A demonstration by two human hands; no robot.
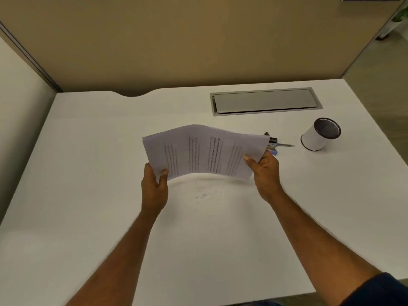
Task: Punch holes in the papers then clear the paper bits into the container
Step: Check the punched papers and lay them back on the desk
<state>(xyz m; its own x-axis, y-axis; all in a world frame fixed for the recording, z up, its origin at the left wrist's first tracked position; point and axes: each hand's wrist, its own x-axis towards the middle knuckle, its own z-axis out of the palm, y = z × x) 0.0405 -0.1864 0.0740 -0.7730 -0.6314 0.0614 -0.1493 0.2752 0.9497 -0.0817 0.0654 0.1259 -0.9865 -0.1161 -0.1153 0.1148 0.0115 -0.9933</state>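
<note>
Papers point(205, 151), a thin printed sheaf, are held in the air above the middle of the white desk point(88, 173), turned sideways so the lines of text run up and down, and bowed in a loose wave between the two hands. The left hand point(154, 188) pinches the near left corner, thumb on top of the sheet and fingers curled beneath. The right hand point(265, 173) grips the near right corner the same way, thumb pressed on the printed face and fingers tucked under the edge. Just behind the right hand lies the punch point(276, 143), metal with a blue part, half hidden by the right edge of the papers. Further right, well apart from the papers, sits the container point(318, 135), a white cylinder with a dark mesh inside; whether it stands quite straight is hard to tell in this wide view. Below the papers a few dark specks point(198, 195) mark the desk. A grey flap point(265, 101) is set into the desk at the back, before a tan partition point(176, 51).
</note>
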